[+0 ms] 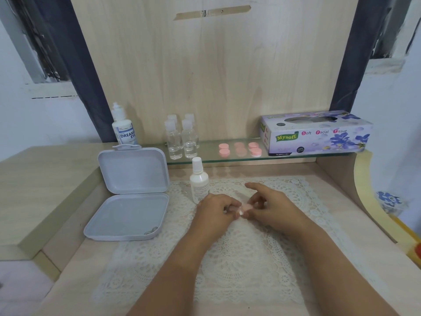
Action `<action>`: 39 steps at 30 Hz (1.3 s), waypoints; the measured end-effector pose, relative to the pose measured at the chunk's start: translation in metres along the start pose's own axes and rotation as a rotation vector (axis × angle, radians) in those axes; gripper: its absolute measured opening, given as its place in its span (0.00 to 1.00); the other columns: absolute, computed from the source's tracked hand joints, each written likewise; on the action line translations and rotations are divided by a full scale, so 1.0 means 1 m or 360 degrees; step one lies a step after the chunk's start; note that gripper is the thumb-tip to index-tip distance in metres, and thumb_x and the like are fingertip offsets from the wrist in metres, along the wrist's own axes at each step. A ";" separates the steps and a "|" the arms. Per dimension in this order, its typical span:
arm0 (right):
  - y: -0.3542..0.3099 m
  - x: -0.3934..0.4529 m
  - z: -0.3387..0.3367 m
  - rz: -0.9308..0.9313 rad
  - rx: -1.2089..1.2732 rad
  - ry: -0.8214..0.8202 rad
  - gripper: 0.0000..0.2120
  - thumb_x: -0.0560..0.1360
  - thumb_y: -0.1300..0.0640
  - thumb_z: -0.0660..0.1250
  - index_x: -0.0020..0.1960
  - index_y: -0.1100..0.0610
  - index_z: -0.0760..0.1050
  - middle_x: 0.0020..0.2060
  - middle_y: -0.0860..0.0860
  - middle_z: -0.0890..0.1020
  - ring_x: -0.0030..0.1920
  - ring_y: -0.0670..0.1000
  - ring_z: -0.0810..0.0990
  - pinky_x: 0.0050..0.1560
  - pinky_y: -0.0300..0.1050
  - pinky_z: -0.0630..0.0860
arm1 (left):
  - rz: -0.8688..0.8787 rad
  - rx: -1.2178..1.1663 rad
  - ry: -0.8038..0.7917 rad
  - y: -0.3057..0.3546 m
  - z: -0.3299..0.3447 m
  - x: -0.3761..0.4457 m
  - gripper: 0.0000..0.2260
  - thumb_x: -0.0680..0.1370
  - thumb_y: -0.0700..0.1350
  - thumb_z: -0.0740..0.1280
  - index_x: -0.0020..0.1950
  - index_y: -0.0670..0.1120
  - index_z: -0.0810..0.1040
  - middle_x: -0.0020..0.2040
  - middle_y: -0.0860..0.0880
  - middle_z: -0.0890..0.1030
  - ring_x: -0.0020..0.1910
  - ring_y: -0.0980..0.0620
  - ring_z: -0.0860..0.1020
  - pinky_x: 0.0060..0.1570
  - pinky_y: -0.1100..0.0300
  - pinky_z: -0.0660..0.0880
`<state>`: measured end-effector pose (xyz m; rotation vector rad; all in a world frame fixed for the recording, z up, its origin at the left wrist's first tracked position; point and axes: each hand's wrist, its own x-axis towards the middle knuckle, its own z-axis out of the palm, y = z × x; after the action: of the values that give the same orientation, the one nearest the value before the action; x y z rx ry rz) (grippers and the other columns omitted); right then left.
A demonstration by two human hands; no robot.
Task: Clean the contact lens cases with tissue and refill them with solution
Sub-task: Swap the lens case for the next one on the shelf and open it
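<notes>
Over the lace mat, my left hand [216, 207] and my right hand [267, 204] meet around a small pink contact lens case [246, 207]. Both hands pinch it between fingertips, and a bit of white shows at its lower left edge. My right index finger sticks out toward the back. A white solution bottle [199, 182] stands upright just behind my left hand. Several pink case parts [240, 148] lie on the glass shelf. The tissue box [316, 133] sits on the shelf at the right.
An open white plastic box [127, 197] lies left of the mat. A larger labelled solution bottle [124, 128] stands at the back left. Several small clear bottles [182, 137] stand on the glass shelf [205, 158]. A raised wooden ledge [41, 185] borders the left.
</notes>
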<state>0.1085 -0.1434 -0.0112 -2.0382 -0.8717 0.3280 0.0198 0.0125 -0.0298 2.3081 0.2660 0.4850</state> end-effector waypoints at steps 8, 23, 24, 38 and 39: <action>0.003 0.001 0.000 -0.0072 0.0016 -0.0039 0.35 0.73 0.57 0.72 0.74 0.40 0.60 0.54 0.38 0.80 0.50 0.41 0.78 0.50 0.34 0.76 | 0.0007 -0.0008 0.0014 0.001 -0.001 -0.001 0.09 0.72 0.43 0.74 0.51 0.52 0.85 0.42 0.57 0.83 0.45 0.58 0.79 0.54 0.54 0.76; 0.005 0.004 0.002 -0.0075 -0.0019 -0.0015 0.32 0.72 0.57 0.73 0.68 0.36 0.63 0.48 0.39 0.81 0.46 0.42 0.79 0.46 0.31 0.73 | 0.0014 -0.0016 0.0002 0.005 -0.003 -0.003 0.08 0.72 0.44 0.73 0.50 0.52 0.85 0.42 0.56 0.83 0.45 0.59 0.79 0.53 0.56 0.76; 0.004 0.003 0.003 -0.0059 -0.0051 -0.0005 0.33 0.71 0.55 0.74 0.68 0.38 0.63 0.47 0.40 0.81 0.43 0.40 0.78 0.42 0.30 0.72 | 0.0018 -0.0020 0.0001 0.005 -0.003 -0.003 0.07 0.72 0.45 0.73 0.49 0.52 0.85 0.42 0.56 0.83 0.45 0.58 0.79 0.53 0.55 0.76; 0.002 0.001 0.002 -0.0005 -0.0122 0.0008 0.28 0.70 0.54 0.74 0.67 0.44 0.68 0.44 0.44 0.79 0.39 0.42 0.76 0.41 0.37 0.73 | 0.0005 0.0000 0.0003 0.003 -0.001 -0.001 0.08 0.72 0.44 0.74 0.49 0.53 0.84 0.43 0.57 0.83 0.46 0.59 0.79 0.54 0.54 0.76; 0.001 0.001 0.002 0.0005 -0.0149 0.0016 0.28 0.69 0.52 0.75 0.66 0.44 0.69 0.45 0.46 0.78 0.40 0.43 0.77 0.42 0.37 0.73 | 0.0009 -0.0001 0.0006 0.003 -0.001 -0.001 0.08 0.72 0.44 0.74 0.49 0.52 0.85 0.43 0.57 0.83 0.46 0.58 0.79 0.54 0.53 0.76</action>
<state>0.1088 -0.1420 -0.0132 -2.1257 -0.8927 0.2831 0.0186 0.0114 -0.0272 2.3079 0.2613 0.4923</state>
